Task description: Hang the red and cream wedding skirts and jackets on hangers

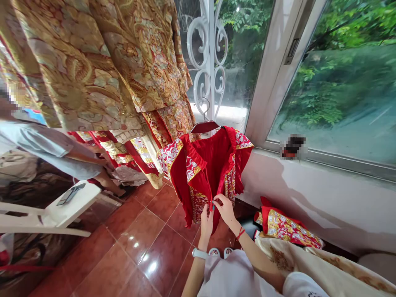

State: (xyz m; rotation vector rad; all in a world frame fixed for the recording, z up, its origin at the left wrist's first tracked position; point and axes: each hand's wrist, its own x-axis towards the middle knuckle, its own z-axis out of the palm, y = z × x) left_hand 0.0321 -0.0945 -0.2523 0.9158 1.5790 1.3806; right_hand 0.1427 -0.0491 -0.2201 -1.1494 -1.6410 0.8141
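Note:
In front of me a red embroidered jacket (199,175) with gold-edged trim hangs on a dark red hanger (205,127). My left hand (207,216) pinches the jacket's front edge from below, thumb and fingers together. Close beside it, my right hand (225,208) grips the same front opening with bent fingers. Both hands meet near the jacket's middle, where a small fastening or cord may lie between the fingertips; it is too small to make out.
Gold embroidered garments (102,66) hang at the upper left. A white chair (74,206) with a phone (71,194) on it stands left, near a person in light clothing (52,144). Folded red-gold fabric (287,227) and cream cloth (278,255) lie right, below the window (340,82).

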